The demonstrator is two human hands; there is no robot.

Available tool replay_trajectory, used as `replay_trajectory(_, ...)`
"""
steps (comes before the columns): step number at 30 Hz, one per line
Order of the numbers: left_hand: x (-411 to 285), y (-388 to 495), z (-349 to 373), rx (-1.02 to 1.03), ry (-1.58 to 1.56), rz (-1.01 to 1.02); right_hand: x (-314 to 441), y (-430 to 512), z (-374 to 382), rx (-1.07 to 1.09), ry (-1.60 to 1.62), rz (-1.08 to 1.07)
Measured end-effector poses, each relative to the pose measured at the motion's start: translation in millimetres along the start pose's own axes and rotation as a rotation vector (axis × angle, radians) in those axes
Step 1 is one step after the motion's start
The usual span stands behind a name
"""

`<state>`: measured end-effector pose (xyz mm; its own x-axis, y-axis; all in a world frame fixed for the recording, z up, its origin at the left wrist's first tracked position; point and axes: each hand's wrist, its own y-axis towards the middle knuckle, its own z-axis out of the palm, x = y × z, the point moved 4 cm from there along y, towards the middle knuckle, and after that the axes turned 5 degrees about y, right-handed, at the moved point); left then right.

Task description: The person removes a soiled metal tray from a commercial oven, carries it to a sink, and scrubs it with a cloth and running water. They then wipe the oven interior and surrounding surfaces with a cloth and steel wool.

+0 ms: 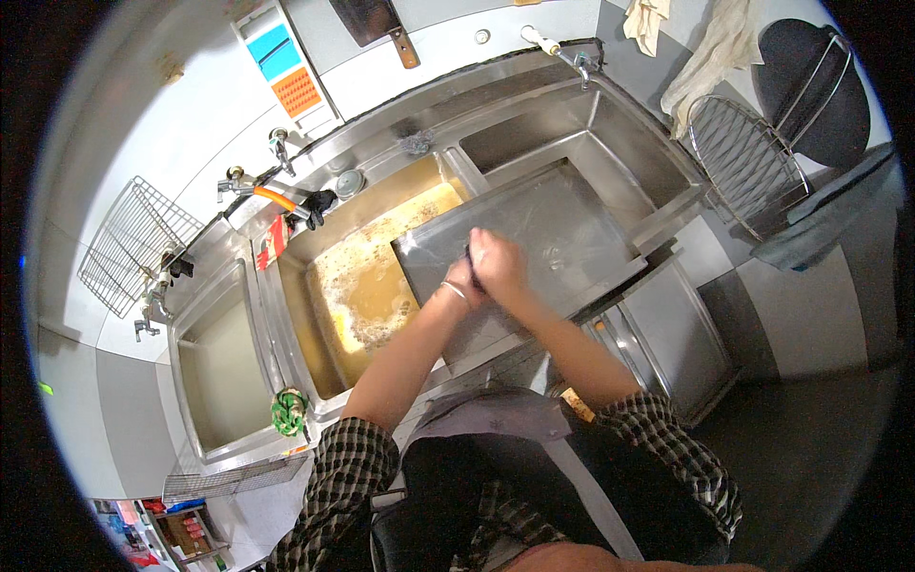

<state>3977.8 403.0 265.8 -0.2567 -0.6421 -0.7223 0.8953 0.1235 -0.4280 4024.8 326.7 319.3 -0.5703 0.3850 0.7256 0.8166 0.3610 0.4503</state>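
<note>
My left hand (463, 280) and my right hand (497, 261) are pressed together above a large flat metal tray (565, 229). Something dark shows between them; whether it is held, and what it is, I cannot tell. The tray lies over the divider and across part of the middle sink and the right sink. Brownish, foamy water (372, 286) fills the middle basin to the left of my hands. A bracelet circles my left wrist.
Cloudy water stands in the left sink (221, 365). A green-and-white scrubber (289, 412) sits on its divider. Taps, including one with an orange hose (274, 197), line the wall. A wire basket (743, 154) hangs right; more trays (672, 336) stand below.
</note>
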Motion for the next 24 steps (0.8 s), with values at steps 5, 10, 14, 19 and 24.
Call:
replay_trajectory(5,3,-5,-32,-0.007,0.074,0.038,-80,32,-14,0.100,-0.196,0.007)
replay_trajectory(10,12,-40,-45,-0.303,0.084,-0.029,-112,18,-29,0.025,-0.316,-0.018)
replay_trajectory(14,14,-32,3,-0.122,-0.070,-0.137,-96,-5,0,0.360,0.215,0.085)
replay_trajectory(19,-2,-16,-15,0.414,-0.230,-0.152,45,-35,-29,0.258,0.376,0.015)
replay_trajectory(24,20,19,-37,0.146,0.080,-0.099,21,-25,-5,0.022,0.085,-0.085)
